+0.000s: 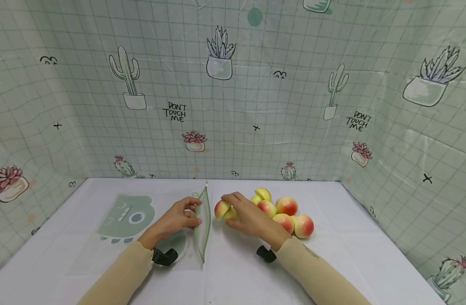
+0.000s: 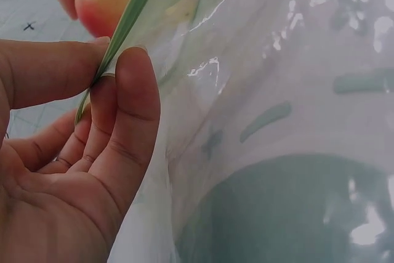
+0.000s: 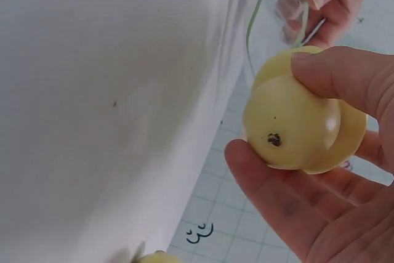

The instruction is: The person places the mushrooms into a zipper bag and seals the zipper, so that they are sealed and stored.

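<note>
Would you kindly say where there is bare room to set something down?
The table is bare right of the fruit and, in front, between the sleeves. It is crowded from the bag at left, across left hand and right hand, to the fruit.

I have a white table (image 1: 351,254) in my head view, its far edge running straight across and its near part passing out of sight below. On its left side I see a clear bag (image 1: 134,228) lying flat, printed with green cartoon shapes, one with an eye; its green-edged mouth, nearest the middle, stands raised. Right of centre, I make out a group of red-and-yellow peaches (image 1: 287,206) resting close together, several touching, some partly hidden. My right wrist view shows a small dark speck (image 3: 114,104) on the white surface.
</note>
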Motion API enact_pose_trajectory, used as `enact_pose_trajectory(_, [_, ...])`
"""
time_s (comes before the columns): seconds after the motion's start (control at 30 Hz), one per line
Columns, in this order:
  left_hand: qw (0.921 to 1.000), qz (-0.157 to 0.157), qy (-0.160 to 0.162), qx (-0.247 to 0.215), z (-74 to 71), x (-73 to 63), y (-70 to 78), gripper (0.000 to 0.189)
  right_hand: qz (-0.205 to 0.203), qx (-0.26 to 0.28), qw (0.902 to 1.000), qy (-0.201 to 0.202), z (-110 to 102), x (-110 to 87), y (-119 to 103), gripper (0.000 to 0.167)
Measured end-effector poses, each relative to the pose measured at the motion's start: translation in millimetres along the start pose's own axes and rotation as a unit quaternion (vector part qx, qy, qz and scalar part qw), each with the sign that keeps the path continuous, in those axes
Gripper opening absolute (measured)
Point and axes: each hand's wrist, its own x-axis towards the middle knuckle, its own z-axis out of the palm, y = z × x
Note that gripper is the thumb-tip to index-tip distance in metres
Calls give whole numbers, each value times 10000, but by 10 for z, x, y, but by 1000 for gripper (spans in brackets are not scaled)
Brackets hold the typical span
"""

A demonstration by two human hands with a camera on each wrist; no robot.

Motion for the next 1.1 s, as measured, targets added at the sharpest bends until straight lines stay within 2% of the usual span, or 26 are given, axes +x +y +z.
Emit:
enact_pose_trajectory(0.3, [10000,4,39,47,13,20,1,55,29,179,9998,21,54,126,1,54])
enact_pose_trajectory(0.57, [10000,12,77,43,18,23,-11,54,93,521,9984,-194,107,216,-17,54])
enact_pose_trajectory(0.9, [9999,8,140,89,39,16,24,50,140,237,9990,-339,178,272,-3,57])
enact_pose_trajectory(1.1, [9999,-5,118,85,36,16,31,49,366,505,9972,-412,192,320,-9,54])
